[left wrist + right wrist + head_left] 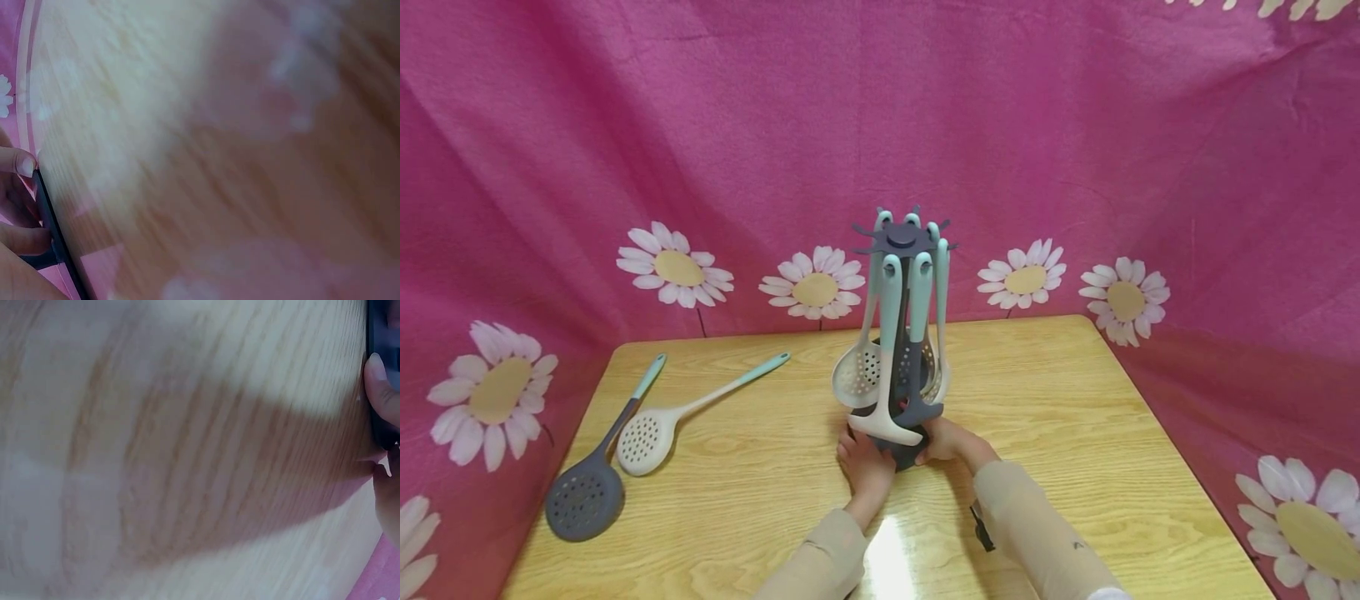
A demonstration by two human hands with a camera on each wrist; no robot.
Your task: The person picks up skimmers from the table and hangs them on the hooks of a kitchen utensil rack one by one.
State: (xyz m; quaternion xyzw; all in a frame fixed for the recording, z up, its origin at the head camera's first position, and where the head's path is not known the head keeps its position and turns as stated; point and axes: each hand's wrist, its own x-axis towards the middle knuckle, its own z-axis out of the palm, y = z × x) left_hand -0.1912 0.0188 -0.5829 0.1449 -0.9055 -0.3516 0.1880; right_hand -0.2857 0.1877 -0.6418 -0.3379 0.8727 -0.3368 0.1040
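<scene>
A dark rotating-style utensil stand (901, 239) stands upright on the table, with several mint-handled utensils hanging from its hooks. My left hand (867, 465) grips the left front of its dark base (909, 456), and my right hand (953, 442) holds the right side. In front hang a white-headed utensil (886, 423) and a dark-headed one (917, 410); a white slotted ladle (856, 375) hangs on the left. The left wrist view catches fingers (24, 165) at the base's edge. In the right wrist view, the thumb (381, 387) presses on the base. Hanging utensils partly hide both hands' fingers.
At the table's left lie a dark skimmer (584, 497) and a white skimmer (647, 440), both with mint handle ends. The wooden table (1060, 392) is bordered at the back and sides by a pink flowered cloth (775, 125).
</scene>
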